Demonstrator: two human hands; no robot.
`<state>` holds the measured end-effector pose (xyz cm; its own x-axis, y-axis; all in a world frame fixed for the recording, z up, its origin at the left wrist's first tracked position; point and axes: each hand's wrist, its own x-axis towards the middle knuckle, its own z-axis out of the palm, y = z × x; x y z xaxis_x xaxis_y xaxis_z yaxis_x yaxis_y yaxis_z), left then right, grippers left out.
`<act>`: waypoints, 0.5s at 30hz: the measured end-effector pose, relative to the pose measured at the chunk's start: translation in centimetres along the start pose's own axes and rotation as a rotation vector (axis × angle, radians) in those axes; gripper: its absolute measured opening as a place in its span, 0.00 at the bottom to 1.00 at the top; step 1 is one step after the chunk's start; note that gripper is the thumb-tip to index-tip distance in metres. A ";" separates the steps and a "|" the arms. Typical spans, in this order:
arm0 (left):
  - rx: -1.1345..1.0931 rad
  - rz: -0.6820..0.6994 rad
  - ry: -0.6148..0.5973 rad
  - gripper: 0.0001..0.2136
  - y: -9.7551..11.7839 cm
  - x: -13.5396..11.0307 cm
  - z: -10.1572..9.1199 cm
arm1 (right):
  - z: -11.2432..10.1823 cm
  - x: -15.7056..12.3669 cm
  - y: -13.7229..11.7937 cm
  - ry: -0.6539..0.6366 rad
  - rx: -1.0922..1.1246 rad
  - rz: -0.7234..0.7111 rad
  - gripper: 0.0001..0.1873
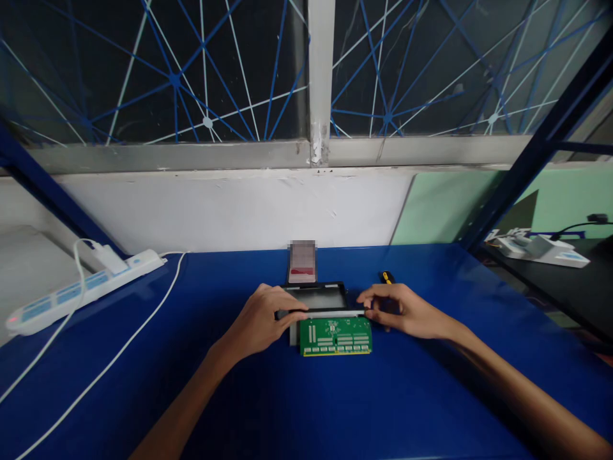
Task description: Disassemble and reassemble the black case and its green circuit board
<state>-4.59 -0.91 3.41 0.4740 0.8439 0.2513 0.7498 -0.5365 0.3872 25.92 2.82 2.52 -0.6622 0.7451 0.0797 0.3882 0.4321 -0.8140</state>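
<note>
A thin, flat panel with a light grey edge (335,314) is seen almost edge-on between my hands. My left hand (268,313) pinches its left end between thumb and fingers. At the right end, the thumb and fingertips of my right hand (397,310) close on the corner. Just behind the panel lies a black rectangular frame (330,297) with a dark grey inside. A green circuit board (336,337) with white connectors and a yellowish front edge lies in front, its back part hidden beneath the panel. A grey strip (294,335) shows at the board's left.
Behind the frame stands a blurred card or phone-like object (302,262). A yellow-and-black tool handle (386,277) lies beyond my right hand. On the left of the blue table (354,409) are a white power strip (86,291) and a white cable (138,350).
</note>
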 end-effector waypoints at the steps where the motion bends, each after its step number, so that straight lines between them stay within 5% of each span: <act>1: -0.014 0.000 0.016 0.09 0.0 0.0 -0.1 | 0.1 0.0 -0.1 -0.001 0.011 -0.009 0.14; 9: -0.141 -0.012 0.032 0.10 0.1 0.0 -0.7 | 0.4 0.1 -0.7 -0.002 -0.042 -0.062 0.14; 15: -0.170 -0.029 0.004 0.13 0.4 -0.1 -0.9 | 0.8 -0.1 -0.4 -0.083 0.159 0.098 0.19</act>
<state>-4.77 -1.25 4.36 0.4509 0.8593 0.2413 0.6745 -0.5051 0.5384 25.30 2.13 2.38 -0.6793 0.7324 -0.0466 0.3519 0.2694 -0.8965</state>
